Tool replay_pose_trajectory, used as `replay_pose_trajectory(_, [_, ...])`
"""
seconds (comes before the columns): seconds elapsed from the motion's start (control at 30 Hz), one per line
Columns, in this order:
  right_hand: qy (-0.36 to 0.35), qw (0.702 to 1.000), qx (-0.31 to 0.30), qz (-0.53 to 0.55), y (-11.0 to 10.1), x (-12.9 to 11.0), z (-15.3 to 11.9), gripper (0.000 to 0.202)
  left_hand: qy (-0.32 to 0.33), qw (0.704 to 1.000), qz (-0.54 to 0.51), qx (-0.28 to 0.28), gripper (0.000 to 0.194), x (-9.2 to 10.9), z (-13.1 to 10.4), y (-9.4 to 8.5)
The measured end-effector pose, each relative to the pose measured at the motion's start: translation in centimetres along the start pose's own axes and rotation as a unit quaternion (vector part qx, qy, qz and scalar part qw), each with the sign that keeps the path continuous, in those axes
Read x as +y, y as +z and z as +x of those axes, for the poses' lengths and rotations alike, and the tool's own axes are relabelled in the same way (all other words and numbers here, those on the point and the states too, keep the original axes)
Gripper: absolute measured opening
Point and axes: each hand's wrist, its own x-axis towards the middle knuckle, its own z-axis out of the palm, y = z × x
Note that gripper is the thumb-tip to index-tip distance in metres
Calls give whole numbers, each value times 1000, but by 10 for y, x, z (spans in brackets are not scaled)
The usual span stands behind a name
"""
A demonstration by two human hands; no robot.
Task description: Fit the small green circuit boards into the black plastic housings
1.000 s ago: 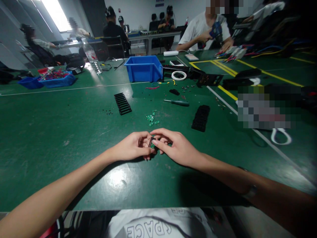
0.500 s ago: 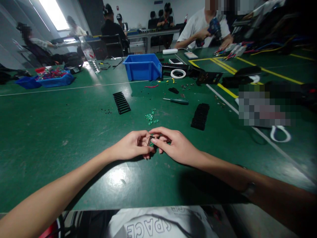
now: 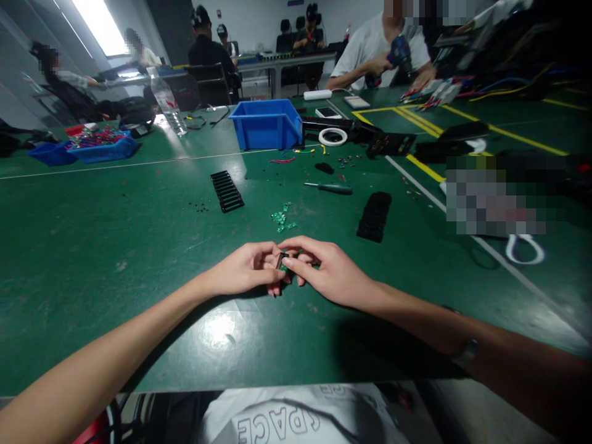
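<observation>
Close to the table's near edge, my left hand [image 3: 247,269] and my right hand [image 3: 330,271] meet around a small black frame [image 3: 281,259] with a bit of green circuit board in it. Both hands are closed on it, and my right thumb presses its face. Fingers cover most of the piece. Just beyond lies a loose pile of small green circuit boards [image 3: 280,218]. To its left is a black slotted plastic strip [image 3: 226,191]; to the right, a second black strip [image 3: 374,216]. Tiny dark bits [image 3: 200,207] are scattered by the left strip.
A green-handled screwdriver [image 3: 330,188] lies past the boards. Farther back are a blue bin [image 3: 268,126], a white ring [image 3: 332,137], a water bottle [image 3: 167,102] and a blue tray of wires [image 3: 104,148]. Across the table a person [image 3: 370,55] holds a power drill [image 3: 401,52].
Both hands stay around the small black frame. My left thumb has shifted very slightly; the rest of the table looks the same.
</observation>
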Motion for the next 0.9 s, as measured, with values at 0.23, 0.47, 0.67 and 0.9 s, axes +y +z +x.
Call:
replay_pose_trajectory(0.23, [2,1000,-2,-7,0,0,0,29,0,1000,13,3,23,-1,0,0])
replay_pose_trajectory(0.47, [0,1000,1,-7,-1,-3,0,29,2,1000,22,7,23,-1,0,0])
replay_pose_trajectory(0.67, [0,1000,2,-9,-1,-4,1,28,-2,1000,24,8,23,-1,1,0])
replay_pose_trajectory(0.9, [-3,1000,-1,-12,-1,-3,0,28,-8,1000,15,5,24,0,0,0])
